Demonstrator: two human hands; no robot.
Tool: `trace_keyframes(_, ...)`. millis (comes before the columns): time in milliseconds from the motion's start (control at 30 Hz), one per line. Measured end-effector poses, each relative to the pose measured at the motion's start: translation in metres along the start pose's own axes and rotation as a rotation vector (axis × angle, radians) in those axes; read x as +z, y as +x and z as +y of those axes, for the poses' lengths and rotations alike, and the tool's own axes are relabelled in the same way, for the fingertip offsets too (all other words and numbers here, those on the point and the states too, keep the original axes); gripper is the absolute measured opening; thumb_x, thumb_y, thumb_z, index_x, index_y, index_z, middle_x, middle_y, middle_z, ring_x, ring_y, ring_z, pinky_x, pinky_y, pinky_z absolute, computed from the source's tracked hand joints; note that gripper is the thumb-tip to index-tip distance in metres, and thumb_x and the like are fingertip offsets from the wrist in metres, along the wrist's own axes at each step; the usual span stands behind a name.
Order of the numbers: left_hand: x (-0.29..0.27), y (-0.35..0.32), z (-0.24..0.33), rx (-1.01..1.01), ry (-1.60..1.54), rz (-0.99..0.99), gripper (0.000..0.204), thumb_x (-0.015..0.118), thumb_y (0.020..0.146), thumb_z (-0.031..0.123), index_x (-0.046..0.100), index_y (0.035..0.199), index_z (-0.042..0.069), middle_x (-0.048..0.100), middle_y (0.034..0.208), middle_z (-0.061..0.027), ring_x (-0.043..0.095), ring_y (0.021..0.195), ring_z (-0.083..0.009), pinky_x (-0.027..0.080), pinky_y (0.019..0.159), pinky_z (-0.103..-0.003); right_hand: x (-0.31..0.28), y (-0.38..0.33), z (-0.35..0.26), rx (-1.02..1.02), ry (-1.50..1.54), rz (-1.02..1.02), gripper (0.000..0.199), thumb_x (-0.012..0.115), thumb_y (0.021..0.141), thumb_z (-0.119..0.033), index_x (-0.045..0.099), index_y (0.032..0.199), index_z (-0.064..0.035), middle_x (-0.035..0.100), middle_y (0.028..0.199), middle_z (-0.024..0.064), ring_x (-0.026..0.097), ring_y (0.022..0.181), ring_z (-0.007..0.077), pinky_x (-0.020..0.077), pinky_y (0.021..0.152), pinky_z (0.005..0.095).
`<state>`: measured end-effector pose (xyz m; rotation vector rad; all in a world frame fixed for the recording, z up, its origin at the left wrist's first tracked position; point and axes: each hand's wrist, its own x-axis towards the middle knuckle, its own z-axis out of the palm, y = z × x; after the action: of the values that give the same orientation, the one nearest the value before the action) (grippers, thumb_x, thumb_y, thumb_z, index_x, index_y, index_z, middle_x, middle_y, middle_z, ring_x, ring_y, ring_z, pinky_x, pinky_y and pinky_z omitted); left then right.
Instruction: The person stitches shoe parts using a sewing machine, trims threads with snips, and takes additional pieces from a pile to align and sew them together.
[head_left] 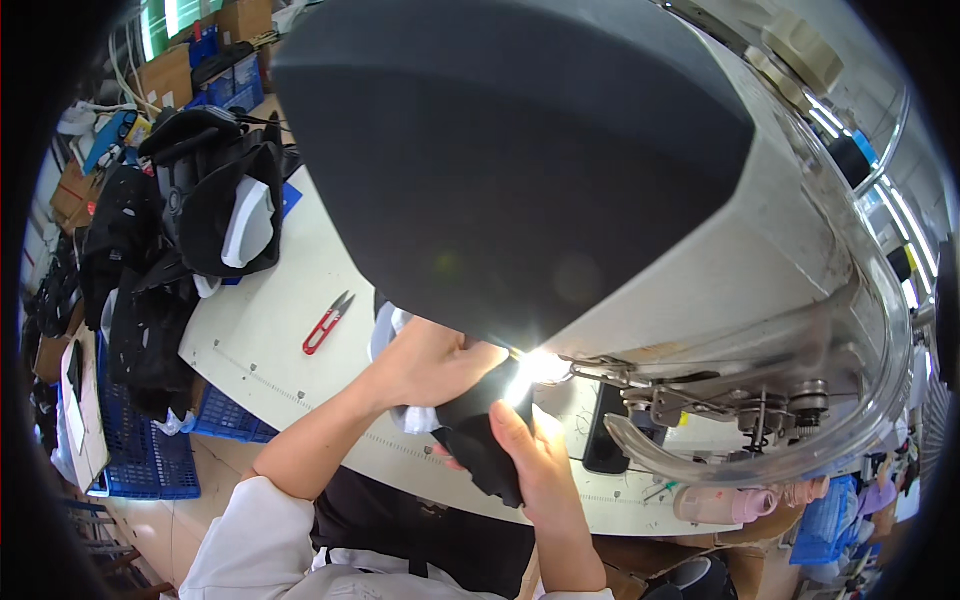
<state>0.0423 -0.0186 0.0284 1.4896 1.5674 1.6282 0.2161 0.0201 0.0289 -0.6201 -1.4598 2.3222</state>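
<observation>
A black fabric piece (482, 440) lies under the lit needle area of a sewing machine (700, 270). My right hand (540, 460) grips its near right side, thumb on top and fingers mostly hidden beneath. My left hand (435, 362) is closed at the far left part of the piece, just below the machine head, which hides some of its fingers. Beside my left wrist, a white padded part (412, 418) shows under the black fabric. The needle itself is lost in the glare of the lamp.
Red-handled thread snips (327, 324) lie on the white table (270, 345), left of my left forearm. A dark phone (605, 430) and a pink bottle (722, 505) are at the right. Black padded pieces (190, 220) pile up at the left, above a blue crate (150, 455).
</observation>
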Motion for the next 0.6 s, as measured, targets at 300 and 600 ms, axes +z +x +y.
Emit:
trace_keyframes(300, -0.008, -0.001, 0.002, -0.049, -0.002, -0.029, 0.005, 0.054, 0.081, -0.005, 0.056, 0.082, 0.0, 0.042, 0.066, 0.0043, 0.035, 0.054, -0.0032, 0.027, 0.046, -0.026, -0.003, 0.004, 0.015, 0.033, 0.084, 0.128, 0.039, 0.053, 0.1, -0.027, 0.054, 0.115, 0.0093, 0.067, 0.096, 0.0184, 0.07, 0.076, 0.0235, 0.0576, 0.066, 0.0313)
trace_keyframes(600, -0.012, -0.012, 0.02, 0.143, -0.01, -0.044, 0.007, 0.061, 0.082, 0.006, 0.058, 0.085, 0.001, 0.048, 0.071, -0.0013, 0.042, 0.064, -0.011, 0.034, 0.056, -0.027, -0.012, 0.006, 0.021, -0.009, 0.014, 0.101, 0.039, 0.051, 0.101, -0.027, 0.053, 0.116, 0.0089, 0.067, 0.096, 0.0187, 0.07, 0.079, 0.0226, 0.0573, 0.072, 0.0316)
